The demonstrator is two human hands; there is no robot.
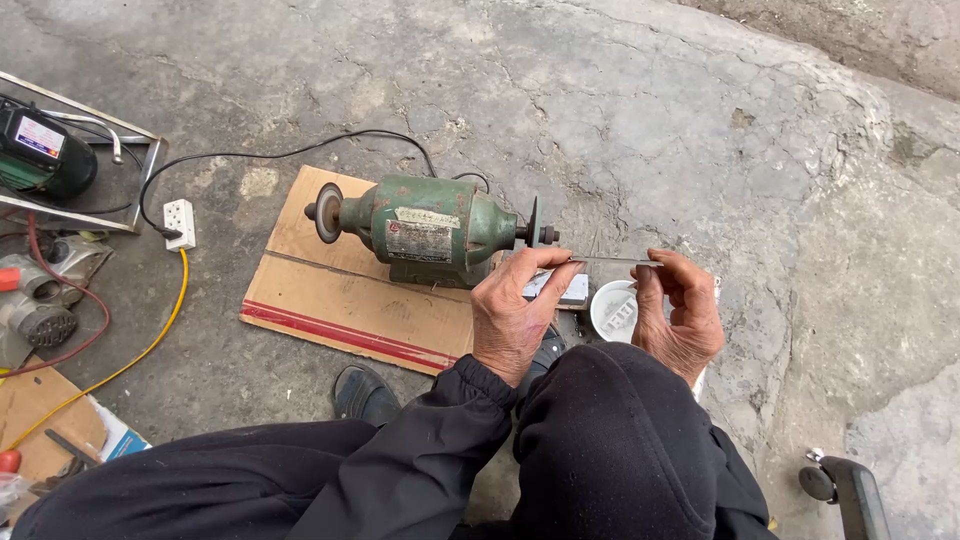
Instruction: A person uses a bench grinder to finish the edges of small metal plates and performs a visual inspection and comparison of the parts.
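A green bench grinder stands on a flat piece of cardboard on the concrete ground, with a wheel at each end. Just right of its right-hand wheel, both my hands hold a thin metal rod level. My left hand pinches the rod's left end close to that wheel. My right hand grips the rod's right end. Below the rod sits a small white cup.
A black cable runs from the grinder to a white socket block on a yellow cord. At the far left lie a dark green motor in a metal frame and other tools. My shoe rests by the cardboard.
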